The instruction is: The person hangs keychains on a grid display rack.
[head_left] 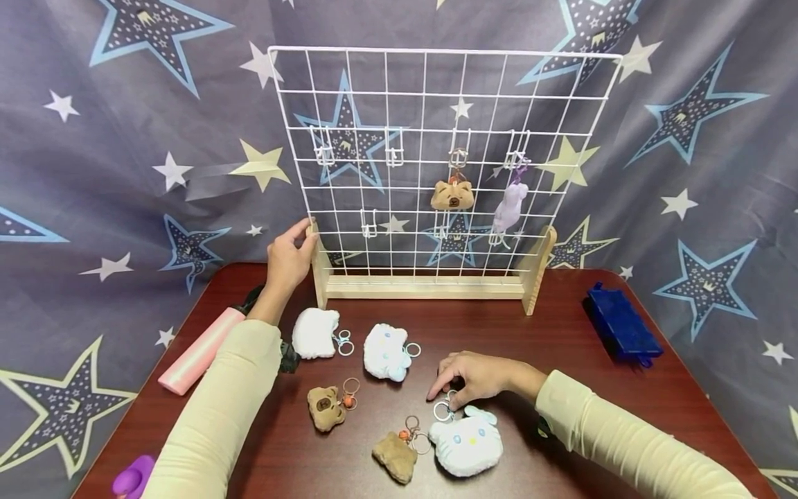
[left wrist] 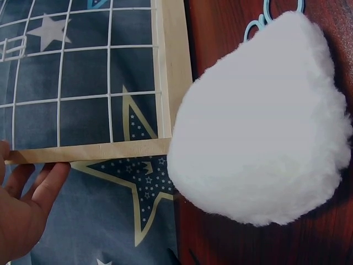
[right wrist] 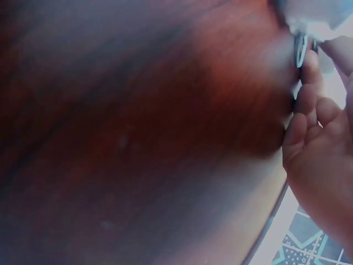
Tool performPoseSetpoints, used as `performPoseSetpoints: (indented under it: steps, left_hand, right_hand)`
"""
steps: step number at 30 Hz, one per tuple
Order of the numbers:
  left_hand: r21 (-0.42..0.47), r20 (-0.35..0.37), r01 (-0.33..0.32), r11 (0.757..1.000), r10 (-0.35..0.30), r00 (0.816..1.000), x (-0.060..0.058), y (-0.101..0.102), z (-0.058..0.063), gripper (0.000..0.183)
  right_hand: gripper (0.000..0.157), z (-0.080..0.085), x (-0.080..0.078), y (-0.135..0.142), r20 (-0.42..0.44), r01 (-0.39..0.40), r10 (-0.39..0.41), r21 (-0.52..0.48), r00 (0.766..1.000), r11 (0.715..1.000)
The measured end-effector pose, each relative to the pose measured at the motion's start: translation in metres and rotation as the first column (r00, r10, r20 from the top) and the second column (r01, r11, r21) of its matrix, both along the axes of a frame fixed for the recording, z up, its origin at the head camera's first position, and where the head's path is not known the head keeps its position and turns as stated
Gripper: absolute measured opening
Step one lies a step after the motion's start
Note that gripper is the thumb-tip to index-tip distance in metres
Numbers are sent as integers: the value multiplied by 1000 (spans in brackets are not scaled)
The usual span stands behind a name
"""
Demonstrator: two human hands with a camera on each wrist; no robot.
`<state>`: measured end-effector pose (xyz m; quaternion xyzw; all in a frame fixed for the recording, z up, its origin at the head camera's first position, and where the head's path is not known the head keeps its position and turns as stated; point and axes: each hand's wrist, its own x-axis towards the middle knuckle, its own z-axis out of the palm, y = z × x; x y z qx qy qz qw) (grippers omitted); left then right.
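My left hand (head_left: 291,256) grips the left wooden upright (head_left: 320,267) of a white wire grid rack (head_left: 424,92); in the left wrist view the fingers show along the wood's edge. At the front right, my right hand (head_left: 483,378) is low over the table, its index finger and thumb spread apart around a metal key ring (head_left: 443,412). That ring belongs to a white plush cat-face keychain (head_left: 466,443) with blue eyes and a yellow nose. In the right wrist view the fingertips (right wrist: 311,66) come right up to the ring.
A brown bear keychain (head_left: 453,196) and a lilac plush keychain (head_left: 510,206) hang on the grid beside bare hooks (head_left: 394,157). White plush keychains (head_left: 314,334) and brown ones (head_left: 326,409) lie on the table. A pink bottle (head_left: 202,350) is left; a blue tray (head_left: 623,326) is right.
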<state>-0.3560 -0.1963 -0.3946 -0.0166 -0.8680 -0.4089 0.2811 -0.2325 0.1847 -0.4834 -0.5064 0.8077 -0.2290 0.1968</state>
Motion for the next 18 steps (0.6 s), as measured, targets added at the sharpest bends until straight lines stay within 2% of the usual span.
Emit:
performPoseSetpoints:
  steps: [8,15,18]
  left_hand:
    - [1,9,1,1000,-1,1000,2,1,2,35]
    - [-2,19,-7,1000,7,1000,3,1,3,35]
    - [-1,17,-8,1000,8,1000,3,1,3,36]
  right_hand:
    - [28,-3,1,-2,-77,-32,32,-3,996,999]
    - [19,-2,2,-1,-39,10,-10,1,999,1000]
    - [16,-2,1,0,-42,5,-5,-4,999,1000]
